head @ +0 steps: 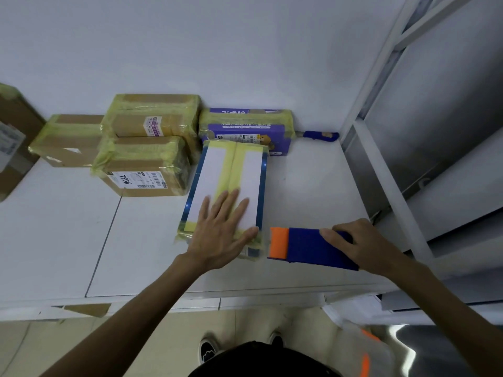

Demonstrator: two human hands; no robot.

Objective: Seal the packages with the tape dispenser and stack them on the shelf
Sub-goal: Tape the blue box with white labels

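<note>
1. At the centre of the frame, the white package (212, 180), striped with yellow tape, lay flat on the white table (313, 186).
2. The left hand (221, 229) pressed on its near end, fingers straight and spread.
3. Lower right of centre, the right hand (362, 246) gripped the blue tape dispenser (307, 247), fingers curled over it, just beside the package.
4. Taped brown boxes (144, 159) and a purple package (245, 127) sat in the upper middle.
5. The shelf (381, 172) stood at the right.

Parcel packing corner or mailroom, by the look. A white table (54, 227) against a bare white wall (217, 50) carries cardboard parcels (152, 123) bound in yellowish tape, one bearing a printed barcode label (136, 180). A grey metal shelf rack (381, 170) stands just right of the table. A blue-and-orange tape dispenser (307, 246) is near the front edge.
</note>
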